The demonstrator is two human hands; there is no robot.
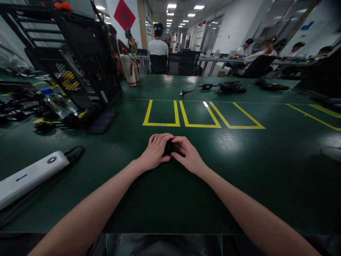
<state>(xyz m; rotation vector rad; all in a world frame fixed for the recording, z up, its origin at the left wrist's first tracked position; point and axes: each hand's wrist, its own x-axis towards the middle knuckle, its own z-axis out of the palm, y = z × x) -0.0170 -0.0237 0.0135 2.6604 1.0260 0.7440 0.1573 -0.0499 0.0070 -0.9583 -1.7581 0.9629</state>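
Note:
Between my two hands is a small black object [168,147], low over the green tabletop [170,199]; fingers cover much of it, so its kind is hidden. My left hand [156,152] wraps round its left side, fingers over the top and thumb toward me. From the right, the fingertips and thumb of my right hand [189,154] close on its other side, with a gap inside the curled fingers. Both forearms reach in from the lower corners. Just beyond the hands, yellow tape outlines [161,124] mark the table.
A black computer case [87,67] stands at the back left, beside a white paper cup [129,69]. A white power strip [34,174] with a cable lies at left. Coiled black cable with an adapter [207,86] sits farther back. Several people sit at tables beyond.

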